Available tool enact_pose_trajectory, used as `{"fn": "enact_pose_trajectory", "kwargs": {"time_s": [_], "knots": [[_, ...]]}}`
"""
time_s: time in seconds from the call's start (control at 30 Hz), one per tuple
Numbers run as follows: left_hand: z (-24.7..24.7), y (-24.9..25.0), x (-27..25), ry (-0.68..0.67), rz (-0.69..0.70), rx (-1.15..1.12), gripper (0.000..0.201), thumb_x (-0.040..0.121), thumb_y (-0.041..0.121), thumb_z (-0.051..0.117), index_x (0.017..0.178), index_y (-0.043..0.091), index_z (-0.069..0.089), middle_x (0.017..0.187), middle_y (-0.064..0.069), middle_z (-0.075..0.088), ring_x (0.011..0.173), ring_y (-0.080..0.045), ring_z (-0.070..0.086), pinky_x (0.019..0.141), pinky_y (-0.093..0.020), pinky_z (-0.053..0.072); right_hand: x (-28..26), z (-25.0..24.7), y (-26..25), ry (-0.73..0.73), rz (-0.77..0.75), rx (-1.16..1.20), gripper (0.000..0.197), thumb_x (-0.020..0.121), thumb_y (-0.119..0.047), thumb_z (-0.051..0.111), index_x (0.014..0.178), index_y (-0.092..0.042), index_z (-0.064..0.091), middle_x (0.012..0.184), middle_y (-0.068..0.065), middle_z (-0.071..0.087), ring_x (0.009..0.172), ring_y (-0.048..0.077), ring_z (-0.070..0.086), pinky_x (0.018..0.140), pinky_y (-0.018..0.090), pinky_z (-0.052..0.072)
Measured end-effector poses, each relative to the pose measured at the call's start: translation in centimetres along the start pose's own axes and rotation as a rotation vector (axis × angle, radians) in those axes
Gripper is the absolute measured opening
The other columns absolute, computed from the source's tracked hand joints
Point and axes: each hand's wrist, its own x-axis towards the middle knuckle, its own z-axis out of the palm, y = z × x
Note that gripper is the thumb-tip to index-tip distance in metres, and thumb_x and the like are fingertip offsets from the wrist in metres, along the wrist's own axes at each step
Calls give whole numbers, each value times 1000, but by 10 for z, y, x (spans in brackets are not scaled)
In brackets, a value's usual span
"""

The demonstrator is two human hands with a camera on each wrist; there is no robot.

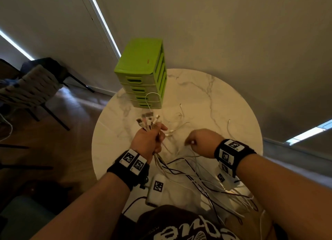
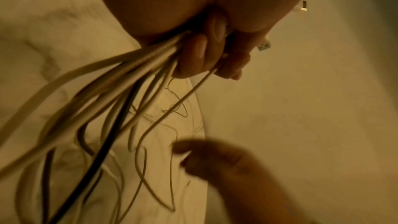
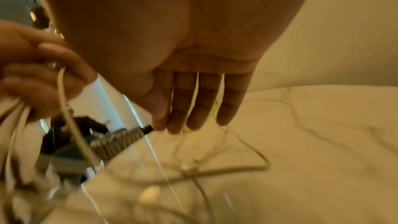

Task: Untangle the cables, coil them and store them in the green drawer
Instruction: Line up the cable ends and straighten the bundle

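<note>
My left hand grips a bundle of white and dark cables above the round marble table. Their USB plugs fan out above the fist. The cable tails hang down across the table's near edge towards my lap, still crossing one another. My right hand hovers just right of the bundle with its fingers straight, pointing down, holding nothing. The green drawer unit stands at the table's far left with all its drawers closed. A white cable loops in front of it.
A few thin white cables lie loose on the table between the drawer unit and my hands. A white box with a marker sits at the near edge. A grey chair stands on the floor to the left.
</note>
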Motion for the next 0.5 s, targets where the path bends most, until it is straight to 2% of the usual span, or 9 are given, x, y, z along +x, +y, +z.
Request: {"fn": "enact_pose_trajectory", "kwargs": {"time_s": [0.03, 0.07, 0.13, 0.17, 0.27, 0.37, 0.43, 0.5], "knots": [[3, -2, -3, -24, 13, 47, 34, 107, 28, 48, 85, 10, 67, 60, -4, 46, 43, -11, 28, 43, -25, 20, 3, -6, -10, 71, -4, 177, 32, 96, -20, 50, 113, -25, 76, 114, -5, 72, 102, 15, 66, 94, 31, 52], [5, -4, -7, -56, 28, 85, 34, 106, 26, 50, 82, 11, 68, 58, -4, 46, 44, -13, 29, 44, -25, 20, 6, -12, -21, 101, 16, 458, 33, 97, -15, 47, 110, -18, 76, 106, -2, 75, 93, 14, 68, 90, 30, 53], [8, -6, -14, -116, 45, 147, 34, 105, 21, 51, 78, 12, 69, 56, -5, 45, 46, -15, 30, 45, -24, 21, 11, -20, -43, 34, 86, 1092, 29, 100, -15, 46, 104, -8, 74, 88, 5, 74, 76, 17, 68, 77, 30, 55], [9, -7, -16, -146, 43, 182, 33, 105, 17, 51, 78, 11, 68, 55, -6, 44, 46, -16, 30, 44, -23, 21, 13, -23, -50, 2, 111, 1313, 28, 101, -20, 49, 105, -5, 72, 84, 8, 72, 71, 20, 67, 71, 32, 55], [10, -12, -18, -199, 8, 289, 30, 104, 13, 50, 78, 7, 63, 53, -4, 40, 42, -14, 27, 40, -20, 21, 18, -34, -57, 22, 76, 1506, 33, 104, -26, 52, 118, -2, 70, 83, 5, 71, 72, 20, 68, 65, 33, 58], [2, -21, -17, -156, -76, 326, 32, 104, 18, 53, 74, 10, 59, 52, -1, 38, 39, -11, 26, 39, -19, 21, 22, -49, -52, 70, 28, 1699, 31, 105, -17, 48, 126, -1, 64, 77, 4, 62, 75, 20, 68, 81, 43, 62], [-6, -27, -17, -119, -120, 322, 32, 103, 19, 53, 73, 10, 57, 51, 0, 38, 37, -10, 27, 39, -18, 21, 26, -55, -48, 83, 66, 1773, 25, 106, -18, 47, 117, -4, 64, 71, 3, 56, 68, 20, 64, 84, 46, 61], [-12, -32, -17, -106, -143, 318, 32, 103, 17, 53, 72, 10, 55, 49, 2, 38, 35, -8, 27, 38, -17, 20, 32, -55, -45, 132, 158, 1771, 21, 107, -21, 45, 103, -9, 62, 65, 1, 52, 60, 18, 58, 75, 41, 61]]}}
